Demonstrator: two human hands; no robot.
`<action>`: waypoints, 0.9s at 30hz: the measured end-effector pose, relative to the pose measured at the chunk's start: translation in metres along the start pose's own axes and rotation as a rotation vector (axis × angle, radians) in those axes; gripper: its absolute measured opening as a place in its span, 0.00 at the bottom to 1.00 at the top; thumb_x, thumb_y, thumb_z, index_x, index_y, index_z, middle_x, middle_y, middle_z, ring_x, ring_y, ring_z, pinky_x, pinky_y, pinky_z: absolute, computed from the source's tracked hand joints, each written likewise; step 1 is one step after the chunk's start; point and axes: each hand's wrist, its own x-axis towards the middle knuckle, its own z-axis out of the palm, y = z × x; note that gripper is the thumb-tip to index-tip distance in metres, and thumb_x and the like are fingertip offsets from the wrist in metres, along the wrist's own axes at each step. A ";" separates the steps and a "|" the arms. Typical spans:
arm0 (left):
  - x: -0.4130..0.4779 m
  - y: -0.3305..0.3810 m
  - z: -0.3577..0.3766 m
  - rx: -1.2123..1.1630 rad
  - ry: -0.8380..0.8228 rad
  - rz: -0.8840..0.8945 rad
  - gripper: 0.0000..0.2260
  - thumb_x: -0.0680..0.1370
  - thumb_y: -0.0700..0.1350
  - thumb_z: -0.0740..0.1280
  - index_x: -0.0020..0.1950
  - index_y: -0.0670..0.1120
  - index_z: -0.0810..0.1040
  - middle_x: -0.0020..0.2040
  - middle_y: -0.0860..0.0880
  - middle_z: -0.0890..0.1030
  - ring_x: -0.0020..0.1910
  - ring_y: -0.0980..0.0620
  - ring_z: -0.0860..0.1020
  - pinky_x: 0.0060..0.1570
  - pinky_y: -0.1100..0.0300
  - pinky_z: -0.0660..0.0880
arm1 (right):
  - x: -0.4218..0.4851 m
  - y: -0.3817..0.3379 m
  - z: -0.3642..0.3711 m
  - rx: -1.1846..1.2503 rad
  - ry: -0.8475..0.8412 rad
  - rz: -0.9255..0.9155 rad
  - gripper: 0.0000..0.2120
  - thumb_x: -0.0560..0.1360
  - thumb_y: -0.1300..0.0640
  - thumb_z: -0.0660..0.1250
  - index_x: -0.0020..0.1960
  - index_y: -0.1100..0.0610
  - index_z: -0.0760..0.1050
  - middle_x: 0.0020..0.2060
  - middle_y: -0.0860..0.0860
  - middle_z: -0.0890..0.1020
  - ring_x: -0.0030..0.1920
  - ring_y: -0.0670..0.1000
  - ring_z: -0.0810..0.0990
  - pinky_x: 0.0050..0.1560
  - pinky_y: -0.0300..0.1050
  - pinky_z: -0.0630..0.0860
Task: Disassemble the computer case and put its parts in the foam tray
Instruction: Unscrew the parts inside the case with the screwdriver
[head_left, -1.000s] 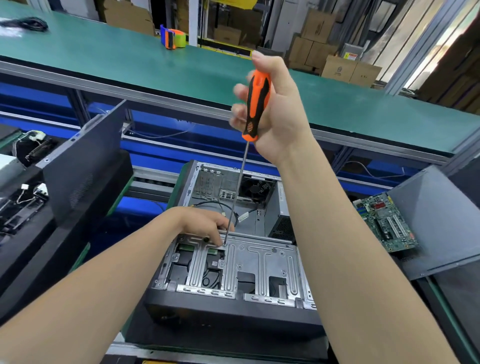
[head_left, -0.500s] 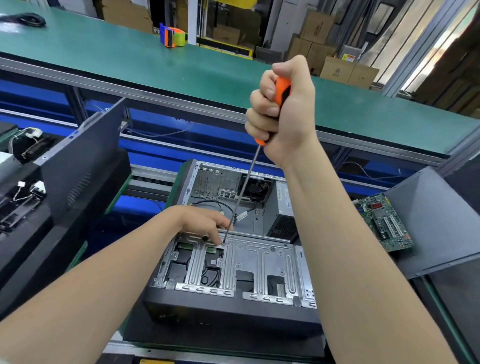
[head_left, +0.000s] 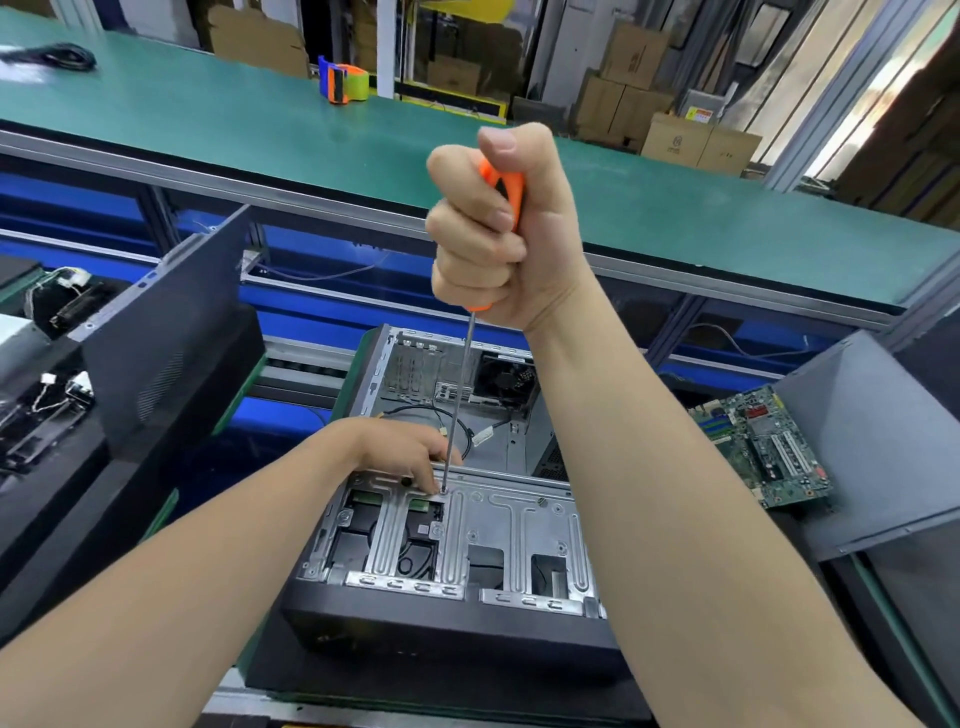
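An open computer case (head_left: 524, 545) lies on its side in front of me, its silver drive cage facing up. My right hand (head_left: 498, 234) grips the orange handle of a long screwdriver (head_left: 457, 405) held upright above the case. The tip stands on a screw at the cage's back edge. My left hand (head_left: 400, 452) rests on the cage there, its fingertips touching the metal right beside the tip. A fan and loose cables show inside the case, further back.
A green motherboard (head_left: 763, 447) lies on a grey panel (head_left: 872, 447) at the right. A dark side panel (head_left: 161, 332) leans at the left, with black parts and wires (head_left: 47, 374) beyond it. A green bench (head_left: 208, 124) behind carries a tape dispenser (head_left: 343, 80).
My right hand has closed from a fingertip hold into a full fist round the handle and shifted slightly right. The shaft now stands more upright. My left hand stays at the screw.
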 end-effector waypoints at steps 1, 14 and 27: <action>0.000 0.001 0.000 0.001 0.002 0.001 0.07 0.79 0.34 0.67 0.52 0.45 0.79 0.46 0.52 0.74 0.42 0.52 0.75 0.42 0.57 0.77 | 0.001 -0.001 0.002 -0.011 0.015 -0.006 0.18 0.79 0.52 0.67 0.36 0.57 0.64 0.24 0.50 0.64 0.20 0.45 0.54 0.22 0.38 0.52; 0.001 -0.001 0.001 0.027 0.030 -0.020 0.13 0.78 0.36 0.68 0.63 0.40 0.78 0.55 0.38 0.80 0.43 0.52 0.77 0.45 0.51 0.77 | 0.003 0.017 0.042 -0.601 1.587 -0.471 0.24 0.86 0.42 0.61 0.38 0.56 0.77 0.26 0.42 0.75 0.29 0.40 0.74 0.32 0.36 0.71; 0.001 0.000 0.000 0.017 0.005 0.026 0.08 0.78 0.34 0.68 0.51 0.47 0.75 0.45 0.52 0.74 0.43 0.50 0.75 0.50 0.44 0.76 | 0.001 -0.004 0.000 -0.075 0.319 -0.131 0.26 0.83 0.46 0.52 0.30 0.58 0.68 0.21 0.49 0.58 0.20 0.46 0.53 0.25 0.37 0.50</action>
